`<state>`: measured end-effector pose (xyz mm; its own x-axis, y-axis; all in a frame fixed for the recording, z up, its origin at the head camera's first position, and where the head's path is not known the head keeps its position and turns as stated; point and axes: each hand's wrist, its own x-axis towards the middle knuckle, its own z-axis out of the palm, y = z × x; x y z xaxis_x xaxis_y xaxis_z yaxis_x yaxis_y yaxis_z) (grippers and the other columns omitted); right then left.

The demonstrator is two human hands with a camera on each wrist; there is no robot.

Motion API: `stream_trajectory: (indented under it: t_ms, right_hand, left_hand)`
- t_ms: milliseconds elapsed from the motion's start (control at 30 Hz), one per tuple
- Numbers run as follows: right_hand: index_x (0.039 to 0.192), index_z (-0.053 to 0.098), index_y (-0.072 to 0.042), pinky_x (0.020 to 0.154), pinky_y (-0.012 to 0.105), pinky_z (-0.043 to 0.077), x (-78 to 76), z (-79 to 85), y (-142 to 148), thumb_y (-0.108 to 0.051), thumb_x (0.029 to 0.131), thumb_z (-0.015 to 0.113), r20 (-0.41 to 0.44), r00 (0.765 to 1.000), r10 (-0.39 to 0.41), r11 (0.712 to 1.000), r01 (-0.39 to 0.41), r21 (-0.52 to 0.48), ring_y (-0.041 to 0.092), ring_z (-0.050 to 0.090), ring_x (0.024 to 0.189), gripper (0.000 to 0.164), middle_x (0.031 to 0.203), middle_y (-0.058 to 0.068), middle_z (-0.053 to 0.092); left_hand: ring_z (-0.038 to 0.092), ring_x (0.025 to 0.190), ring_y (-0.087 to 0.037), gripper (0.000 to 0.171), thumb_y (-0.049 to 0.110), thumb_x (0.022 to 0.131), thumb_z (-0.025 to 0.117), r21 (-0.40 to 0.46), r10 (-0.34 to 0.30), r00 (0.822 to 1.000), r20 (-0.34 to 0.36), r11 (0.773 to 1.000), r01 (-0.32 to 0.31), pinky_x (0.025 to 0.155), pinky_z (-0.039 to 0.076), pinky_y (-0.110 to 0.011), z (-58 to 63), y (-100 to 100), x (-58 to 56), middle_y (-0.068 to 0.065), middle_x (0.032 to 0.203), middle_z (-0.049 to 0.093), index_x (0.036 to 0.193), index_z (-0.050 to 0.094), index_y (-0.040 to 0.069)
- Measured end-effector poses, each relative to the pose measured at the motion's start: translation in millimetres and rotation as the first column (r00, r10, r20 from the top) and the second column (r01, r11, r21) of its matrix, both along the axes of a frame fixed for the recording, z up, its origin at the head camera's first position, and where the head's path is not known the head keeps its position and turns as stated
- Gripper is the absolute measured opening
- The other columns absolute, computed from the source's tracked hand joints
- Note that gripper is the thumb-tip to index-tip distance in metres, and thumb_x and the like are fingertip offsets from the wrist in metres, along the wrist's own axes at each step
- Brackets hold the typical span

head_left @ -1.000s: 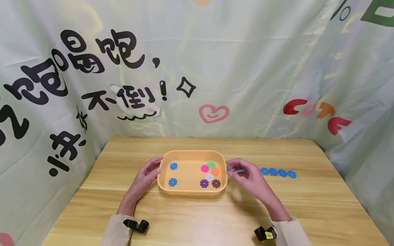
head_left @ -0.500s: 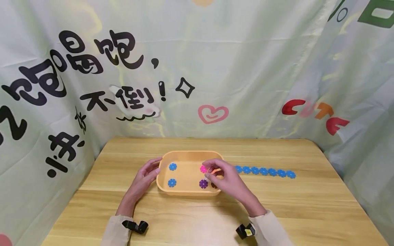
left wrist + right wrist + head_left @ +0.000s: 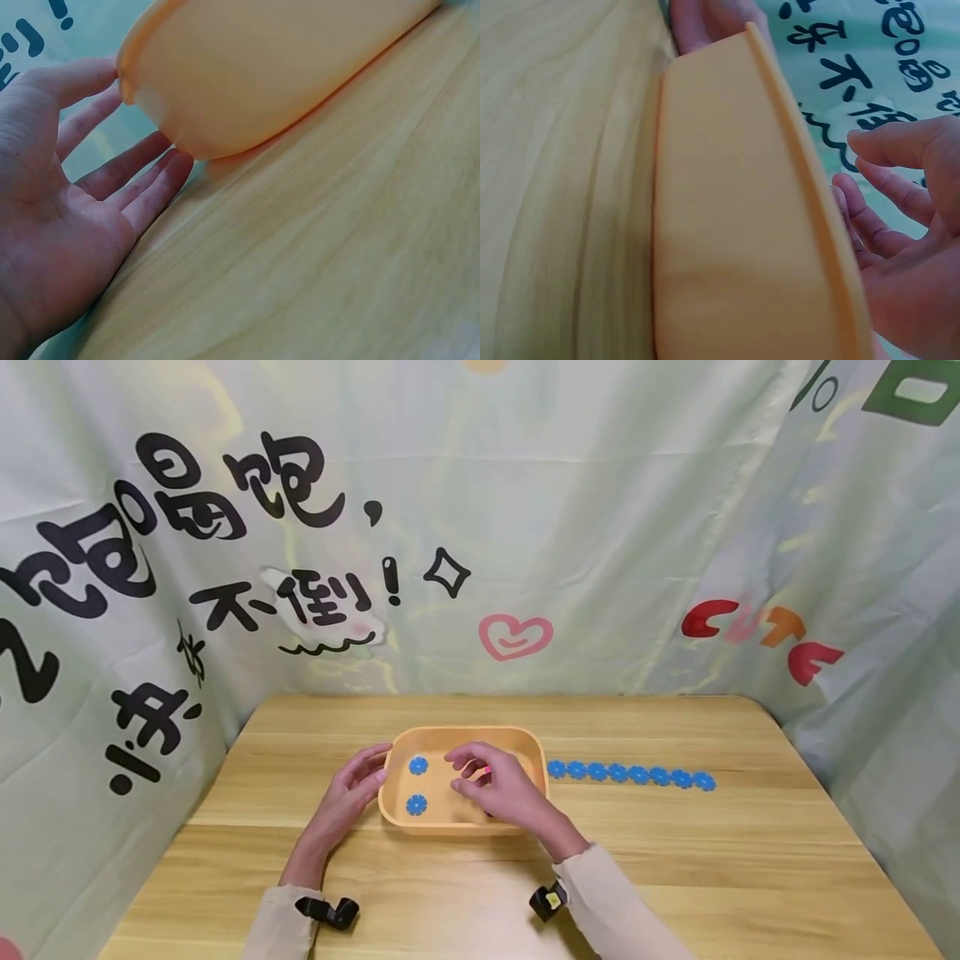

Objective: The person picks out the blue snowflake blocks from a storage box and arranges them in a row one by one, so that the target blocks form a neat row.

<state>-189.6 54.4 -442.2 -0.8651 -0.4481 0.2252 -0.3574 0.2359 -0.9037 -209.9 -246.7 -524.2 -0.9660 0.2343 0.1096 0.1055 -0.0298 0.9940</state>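
An orange plastic tray [image 3: 462, 830] sits on the table. Two blue flower-shaped discs lie at its left end, an upper disc [image 3: 417, 765] and a lower disc [image 3: 416, 805]. My left hand [image 3: 357, 789] rests against the tray's left end; in the left wrist view its thumb meets the rim [image 3: 129, 84] and fairly straight fingertips touch the lower wall. Over the middle of the tray is my right hand [image 3: 495, 785], thumb and fingers apart with nothing between them. It covers most of the coloured discs; a bit of a pink disc [image 3: 487, 769] peeks out.
A straight row of several blue discs [image 3: 618, 772] runs rightward along the wooden table [image 3: 660, 868] from the tray's right side. A printed curtain [image 3: 600, 527] hangs behind the table and along both sides.
My right hand has let go of a blue disc at the row's left end and moved left over the tray. The left hand has stayed at the tray's left end.
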Motion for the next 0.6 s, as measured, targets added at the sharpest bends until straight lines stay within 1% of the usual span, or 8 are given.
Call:
stream_trajectory:
  t_ms: [100,233,367,467,600]
  right_hand:
    - [0.120,0.068,-0.010,0.080,0.040,0.057,-3.3,-3.1,-8.9,-0.005,0.094,0.072,0.021,0.999,0.024,1.000,-0.024,0.019,0.023,0.063,0.095,0.028,0.106,0.005,0.062]
    - [0.121,0.067,-0.011,0.078,0.033,0.056,-9.5,-9.3,-20.9,-0.006,0.094,0.072,0.036,0.998,0.045,0.994,-0.048,0.095,0.021,0.063,0.094,0.028,0.109,0.010,0.062]
    - [0.121,0.068,-0.007,0.077,0.027,0.055,-17.3,-15.0,-33.4,-0.005,0.094,0.071,0.044,0.995,0.088,0.984,-0.094,0.150,0.020,0.062,0.094,0.028,0.111,0.016,0.064]
    - [0.121,0.068,-0.002,0.079,0.026,0.055,-22.1,-18.3,-42.2,-0.002,0.092,0.071,0.047,0.991,0.125,0.975,-0.131,0.182,0.021,0.062,0.093,0.029,0.109,0.017,0.065]
    - [0.120,0.068,0.000,0.083,0.027,0.053,-25.9,-22.4,-51.6,-0.001,0.090,0.073,0.041,0.988,0.149,0.958,-0.154,0.240,0.023,0.062,0.093,0.031,0.105,0.017,0.066]
  left_hand:
    - [0.052,0.130,-0.032,0.047,0.016,0.103,0.061,0.009,-0.004,1.000,0.008,1.000,0.004,0.098,0.052,-0.037,0.2,1.0,-0.4,-0.021,0.148,0.046,0.149,0.049,0.010]
    - [0.050,0.131,-0.036,0.047,0.015,0.103,0.060,0.010,-0.012,1.000,0.010,1.000,0.012,0.098,0.053,-0.037,1.2,1.1,-0.9,-0.022,0.148,0.046,0.149,0.048,0.009]
    - [0.051,0.131,-0.034,0.047,0.017,0.104,0.060,0.006,-0.010,1.000,0.011,1.000,0.010,0.098,0.053,-0.036,2.4,1.0,-1.0,-0.021,0.148,0.046,0.149,0.048,0.010]
    - [0.052,0.130,-0.032,0.047,0.017,0.104,0.060,0.008,-0.010,1.000,0.006,1.000,0.010,0.098,0.053,-0.036,2.2,0.7,-0.8,-0.022,0.148,0.046,0.149,0.048,0.009]
    - [0.053,0.129,-0.032,0.046,0.015,0.104,0.059,0.017,-0.016,1.000,0.000,1.000,0.016,0.098,0.053,-0.037,1.5,0.6,-0.2,-0.023,0.148,0.046,0.149,0.048,0.008]
